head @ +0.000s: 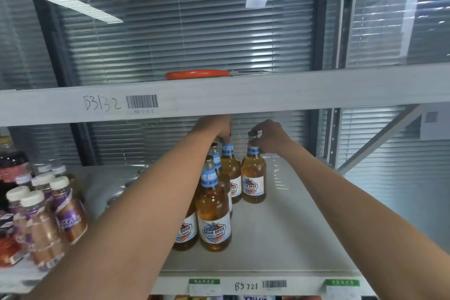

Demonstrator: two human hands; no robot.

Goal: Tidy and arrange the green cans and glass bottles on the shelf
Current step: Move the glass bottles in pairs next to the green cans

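Several amber glass beer bottles with blue neck bands stand on the white shelf [280, 231]. My left hand [216, 126] grips the top of a back bottle [231, 170]. My right hand [270, 136] holds the neck of the rightmost bottle [253, 178], which stands upright beside it. A front bottle [214, 217] stands nearest, with another [186, 231] half hidden behind my left forearm. Can tops [117, 198] show dimly behind that forearm; their colour is not visible.
Small purple-labelled bottles with white caps [48, 212] crowd the left end of the shelf. An orange-handled tool [197, 74] lies on the upper shelf beam [292, 95], close above my hands. Bare shelf lies right of the beer bottles.
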